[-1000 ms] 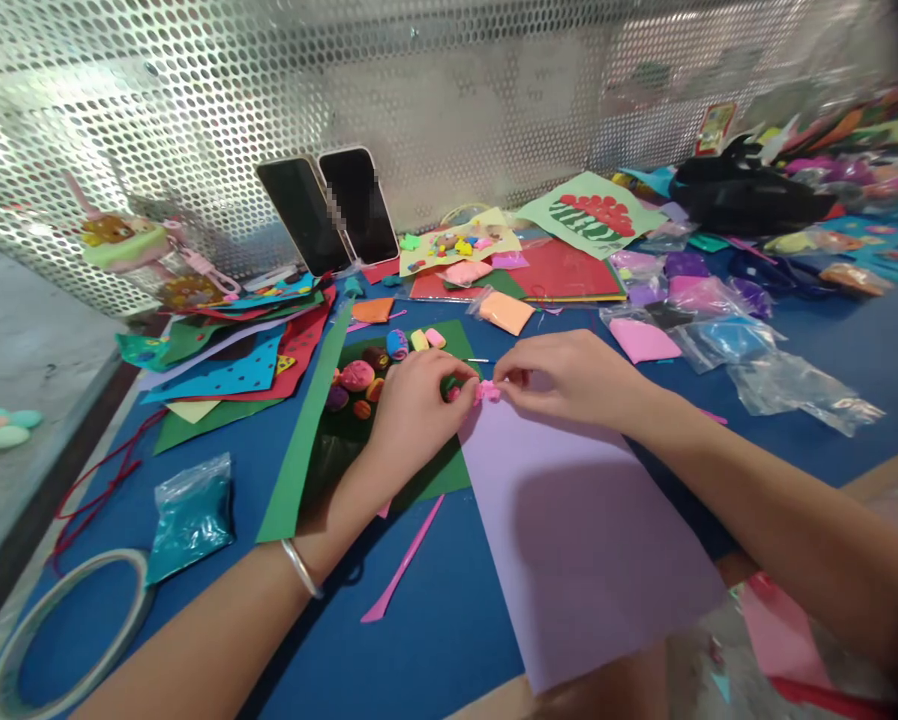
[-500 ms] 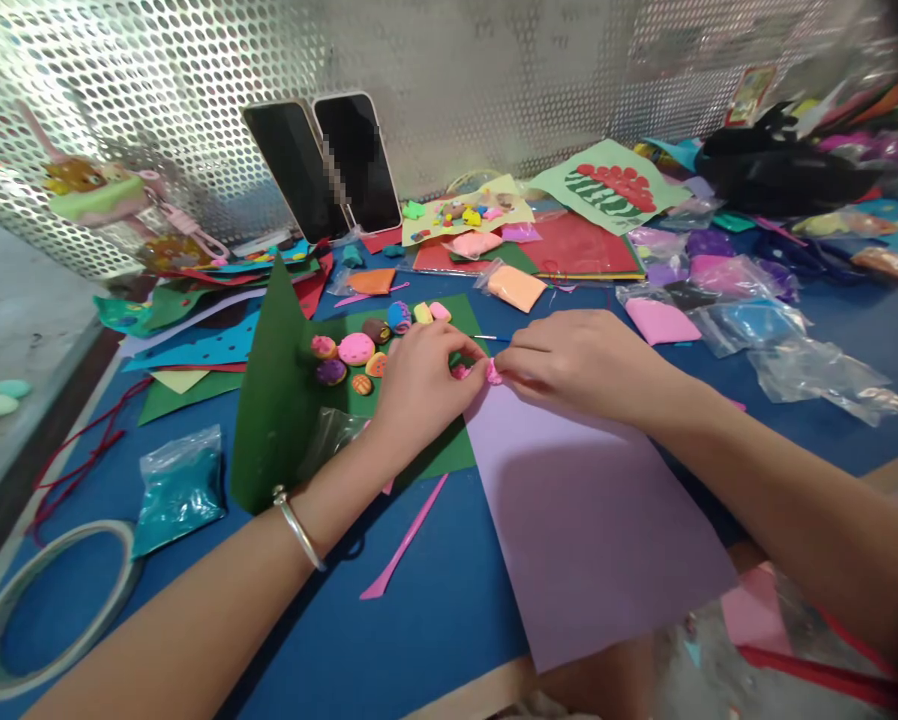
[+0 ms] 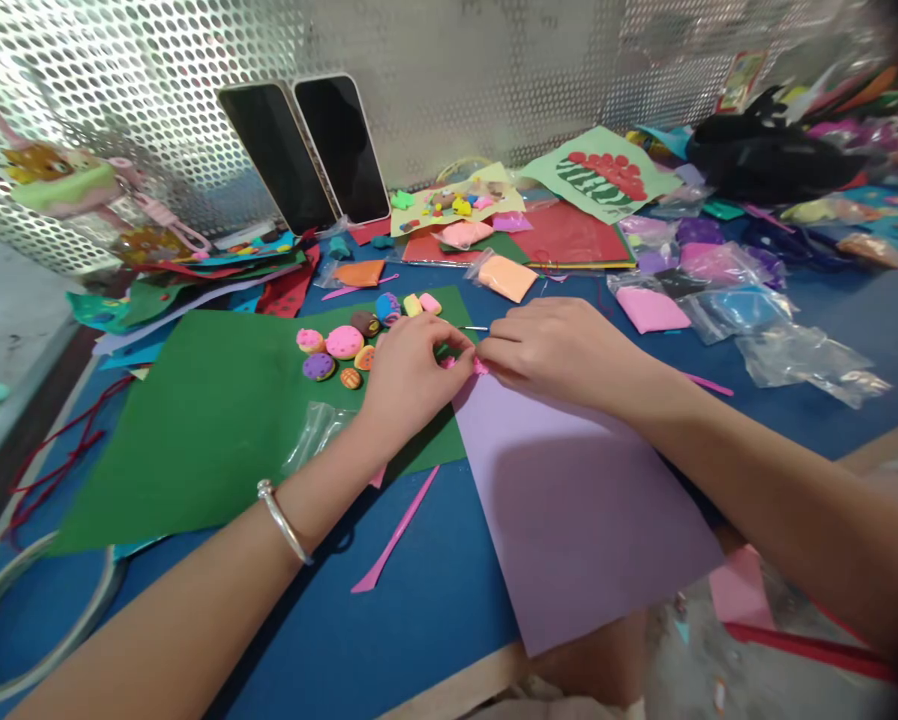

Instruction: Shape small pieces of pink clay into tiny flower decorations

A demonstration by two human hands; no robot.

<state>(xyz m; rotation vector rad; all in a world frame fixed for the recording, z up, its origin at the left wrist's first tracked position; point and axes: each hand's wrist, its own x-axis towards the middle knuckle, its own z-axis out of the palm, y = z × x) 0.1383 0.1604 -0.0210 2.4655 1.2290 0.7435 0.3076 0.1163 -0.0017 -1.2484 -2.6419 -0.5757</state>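
My left hand (image 3: 420,368) and my right hand (image 3: 550,345) meet at the top corner of a purple paper sheet (image 3: 569,490). Fingers of both are pinched on small bits of pink clay (image 3: 480,367), which my fingertips partly cover. Under my left hand lies a folded green card (image 3: 194,400), its left flap spread flat. Small clay sweets (image 3: 344,342) in pink, purple, brown, blue and orange sit on the card beside my left fingers. A thin dark-tipped tool (image 3: 473,328) shows between my hands. Close to my left wrist is a clear plastic bag (image 3: 318,435).
A pink modelling tool (image 3: 396,530) lies in front of my left forearm. A tape roll (image 3: 44,640) is at the front left. Two phones (image 3: 342,150) lean on the perforated metal panel behind. Bagged clay (image 3: 651,308) and a black bag (image 3: 771,150) fill the right side.
The card's left flap, standing up before, has dropped flat to the left and now covers most of the teal clay bag. Both hands stay pinched at the pink clay; the view has shifted slightly.
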